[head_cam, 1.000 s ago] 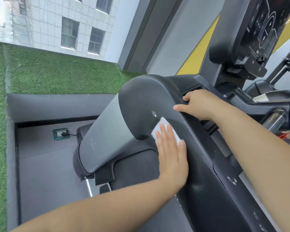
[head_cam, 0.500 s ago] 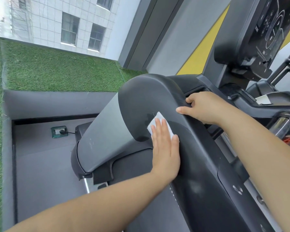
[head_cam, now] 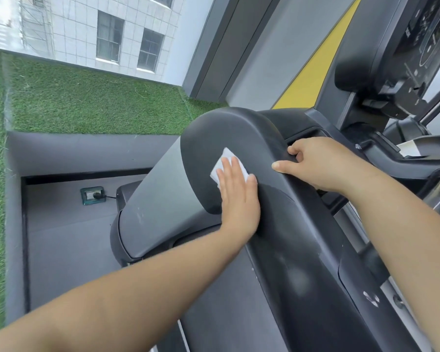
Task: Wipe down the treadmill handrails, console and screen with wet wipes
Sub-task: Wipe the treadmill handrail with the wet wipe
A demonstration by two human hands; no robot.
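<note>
White folded wet wipe [head_cam: 226,158], only pressed beneath flat left hand [head_cam: 239,199], may slip; right hand [head_cam: 318,163] grips matte black handrail [head_cam: 214,133].

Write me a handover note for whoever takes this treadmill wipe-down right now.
Left grip: open, flat fingers pressing the wet wipe against the outer face of the black handrail, near its front curve.
Right grip: curled over the handrail's top edge, bracing.
Done: cannot tell how much of the rail is wiped.
Left: likely the other rail surfaces, then the console and screen, neither touched now.
</note>
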